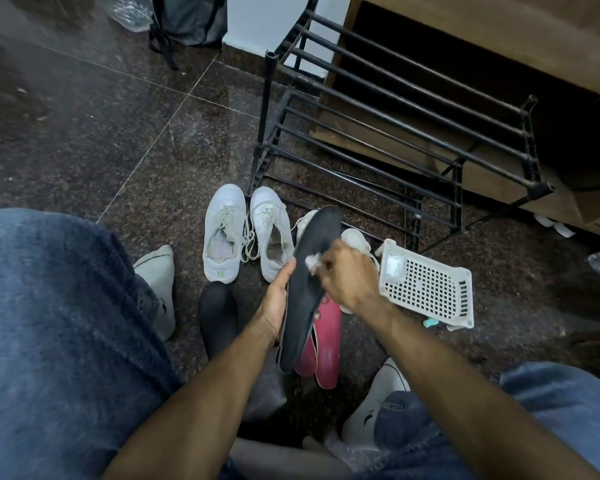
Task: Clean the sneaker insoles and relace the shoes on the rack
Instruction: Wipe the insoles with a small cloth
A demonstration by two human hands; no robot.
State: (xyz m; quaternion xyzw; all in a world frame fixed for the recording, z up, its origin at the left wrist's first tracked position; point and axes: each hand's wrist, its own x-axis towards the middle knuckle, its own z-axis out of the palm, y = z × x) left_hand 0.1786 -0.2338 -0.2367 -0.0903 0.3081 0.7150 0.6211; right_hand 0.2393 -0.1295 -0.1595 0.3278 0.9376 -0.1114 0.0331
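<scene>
I'm looking down at my left hand, which is gripping a long black insole along its left edge, fingers wrapped behind it and thumb on the front. The insole is hanging in the air over the floor, long axis running near to far, one rounded end pointing away toward the black metal rack and tilted a bit right. It's looking thin, matte and smooth. My right hand is curling over its upper half, fingers bunched and pinching a small white wad against the surface; it's soft-looking, but I can't tell if it's cloth or cotton.

Under the insole two pink insoles are lying flat on the dark speckled stone floor, also lengthwise near to far. Just left, a pair of white laced sneakers is sitting toes away. A white perforated plastic basket is sitting to the right.
</scene>
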